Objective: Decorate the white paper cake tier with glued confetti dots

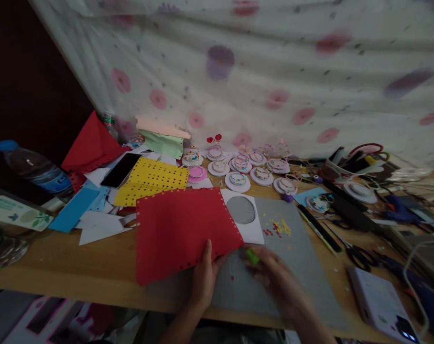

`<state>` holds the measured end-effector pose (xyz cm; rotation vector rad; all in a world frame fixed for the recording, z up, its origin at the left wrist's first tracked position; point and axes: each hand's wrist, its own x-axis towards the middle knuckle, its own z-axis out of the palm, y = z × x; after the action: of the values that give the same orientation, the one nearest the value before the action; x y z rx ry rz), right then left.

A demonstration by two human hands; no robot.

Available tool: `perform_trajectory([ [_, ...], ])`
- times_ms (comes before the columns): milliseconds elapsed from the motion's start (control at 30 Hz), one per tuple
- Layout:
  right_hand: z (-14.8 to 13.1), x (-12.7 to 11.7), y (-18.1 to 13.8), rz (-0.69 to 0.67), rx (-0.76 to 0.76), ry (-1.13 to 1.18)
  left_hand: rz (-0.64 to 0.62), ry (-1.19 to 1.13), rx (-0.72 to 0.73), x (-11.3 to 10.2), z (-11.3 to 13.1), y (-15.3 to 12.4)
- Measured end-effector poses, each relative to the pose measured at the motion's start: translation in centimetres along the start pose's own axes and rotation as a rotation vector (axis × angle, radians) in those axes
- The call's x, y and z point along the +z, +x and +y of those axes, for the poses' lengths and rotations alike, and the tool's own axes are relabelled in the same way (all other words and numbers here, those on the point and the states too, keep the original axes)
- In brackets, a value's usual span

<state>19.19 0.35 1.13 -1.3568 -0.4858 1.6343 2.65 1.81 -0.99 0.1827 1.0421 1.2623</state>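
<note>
A wooden desk [105, 262] runs beneath a pale flowered cloth [263, 71] that covers the wall, in a dim room. A gray mat [292, 267] lies on the near part of the desk, strewn with tiny red and yellow dots [283, 227]. The red sheet [181, 229] (holes line its edges) lies partly over the mat and a white sheet [259, 233]. The left hand [204, 282] pinches its near edge, thumb on top; the grip of the right hand [272, 270] is closed around a green tool [252, 256] at the sheet's right corner. Small round ornaments [237, 181] crowd the back; a bottle [41, 167] stands left, scissors [358, 256] lie right.
</note>
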Motion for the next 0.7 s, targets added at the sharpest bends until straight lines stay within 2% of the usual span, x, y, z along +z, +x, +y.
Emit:
perform_trajectory([
  [100,-2.6,-3.7,1.8,0.19,-0.136,-0.136,-0.037,-0.072,0.027,0.0,-0.1,0.0],
  [200,-4.6,-6.1,3.3,0.248,-0.232,-0.227,-0.057,-0.084,0.024,0.0,0.0,-0.1],
  [300,-5.4,-6.4,3.6,0.274,-0.273,-0.294,-0.111,-0.066,-0.005,0.1,0.5,-0.5],
  [400,-5.0,-5.2,2.4,0.255,-0.379,-0.391,-0.105,0.063,-0.023,-0.1,1.3,-0.6],
  [433,-4.6,-4.6,1.6,0.208,-0.408,-0.414,-0.081,0.124,-0.003,-0.3,1.6,-0.6],
  [500,-3.4,-3.1,0.0,0.031,-0.41,-0.432,-0.028,0.24,0.064,-1.0,2.2,-0.3],
  [633,0.1,-0.1,-3.0,-0.428,-0.228,-0.39,0.015,0.357,0.128,-2.7,3.2,0.4],
  [700,1.5,0.3,-3.5,-0.519,-0.177,-0.397,0.022,0.359,0.144,-3.2,3.4,0.7],
])
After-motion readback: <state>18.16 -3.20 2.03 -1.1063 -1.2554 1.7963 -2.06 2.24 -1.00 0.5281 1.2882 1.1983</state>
